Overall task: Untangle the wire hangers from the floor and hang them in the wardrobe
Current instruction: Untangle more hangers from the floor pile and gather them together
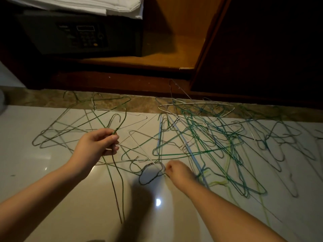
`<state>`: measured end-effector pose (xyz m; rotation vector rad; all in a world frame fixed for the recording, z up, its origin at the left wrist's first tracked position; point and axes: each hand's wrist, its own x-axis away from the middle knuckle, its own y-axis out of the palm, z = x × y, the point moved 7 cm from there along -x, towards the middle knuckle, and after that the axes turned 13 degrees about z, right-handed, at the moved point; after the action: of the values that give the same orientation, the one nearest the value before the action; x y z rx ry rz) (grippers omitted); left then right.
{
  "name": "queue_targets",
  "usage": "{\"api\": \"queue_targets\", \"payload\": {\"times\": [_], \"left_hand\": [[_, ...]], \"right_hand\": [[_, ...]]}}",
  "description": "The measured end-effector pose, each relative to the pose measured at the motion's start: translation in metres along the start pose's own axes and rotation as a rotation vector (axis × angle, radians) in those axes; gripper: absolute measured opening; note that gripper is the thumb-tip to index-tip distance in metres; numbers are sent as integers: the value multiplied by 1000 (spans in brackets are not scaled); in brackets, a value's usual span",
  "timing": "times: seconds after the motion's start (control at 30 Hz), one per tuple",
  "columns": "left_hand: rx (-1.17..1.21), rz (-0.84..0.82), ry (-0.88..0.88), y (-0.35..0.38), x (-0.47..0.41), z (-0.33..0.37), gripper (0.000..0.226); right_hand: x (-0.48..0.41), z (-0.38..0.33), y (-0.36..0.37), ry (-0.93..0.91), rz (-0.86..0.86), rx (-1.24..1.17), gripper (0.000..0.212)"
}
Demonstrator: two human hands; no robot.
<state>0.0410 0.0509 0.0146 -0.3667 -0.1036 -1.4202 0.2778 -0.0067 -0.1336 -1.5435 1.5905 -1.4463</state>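
At upper left a dark safe point(80, 34) sits inside the open wardrobe point(174, 49), with folded white linen point(87, 4) on top. Below it, the left hand point(99, 145) grips a dark green hanger point(120, 125) by the neck, hook raised above the fist, its wires trailing down toward the viewer. The right hand point(180, 172), blurred, has curled fingers pinching a pale wire point(150, 159) at the tangle's near edge. The other wire hangers point(218, 145) lie interlocked across the glossy floor point(52, 172), thickest to the right.
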Motion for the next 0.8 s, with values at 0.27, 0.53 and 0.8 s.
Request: {"api": "queue_targets", "payload": {"times": [0.27,0.53,0.8], "left_hand": [[-19,16,-36,0,-5,-20,13],[-16,13,-41,6,-2,-17,13],[3,19,-24,9,-3,-17,15]], "right_hand": [[-18,66,-25,426,281,-82,41],[-27,69,-31,300,234,77,30],[-27,66,-58,381,349,-364,10]]}}
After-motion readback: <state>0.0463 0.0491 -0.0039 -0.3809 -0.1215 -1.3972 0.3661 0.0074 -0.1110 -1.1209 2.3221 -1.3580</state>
